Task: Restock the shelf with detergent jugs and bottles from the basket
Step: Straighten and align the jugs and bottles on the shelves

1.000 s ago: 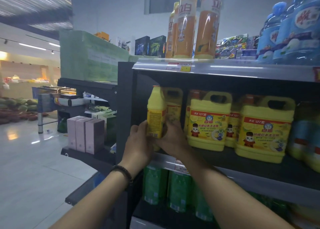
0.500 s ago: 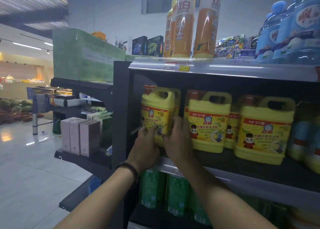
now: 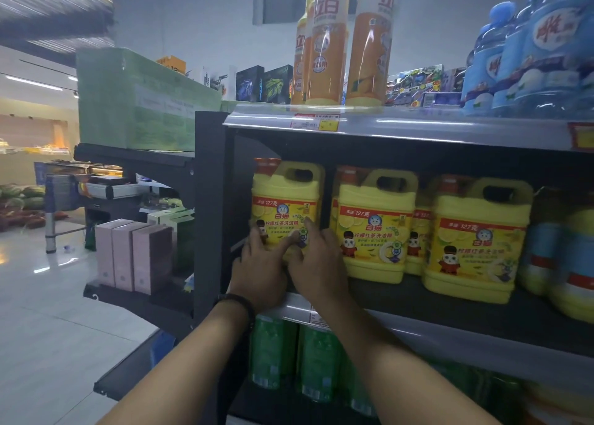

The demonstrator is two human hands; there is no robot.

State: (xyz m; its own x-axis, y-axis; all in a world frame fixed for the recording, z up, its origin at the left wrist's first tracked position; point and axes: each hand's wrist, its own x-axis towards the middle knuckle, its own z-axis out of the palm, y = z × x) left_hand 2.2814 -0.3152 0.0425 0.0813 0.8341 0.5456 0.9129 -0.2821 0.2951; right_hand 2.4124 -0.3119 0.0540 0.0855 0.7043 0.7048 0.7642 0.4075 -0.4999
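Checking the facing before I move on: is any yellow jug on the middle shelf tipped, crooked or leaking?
Nothing stands out. The leftmost jug, touched by the left hand and right hand, stands upright, label forward like its neighbours; no spill shows.

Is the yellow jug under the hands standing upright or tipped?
Upright. The yellow jug stands on the middle shelf, handle on top, label level.

The left hand [image 3: 260, 272] and right hand [image 3: 316, 263] cover the lower label and base of the yellow jug [image 3: 284, 204].
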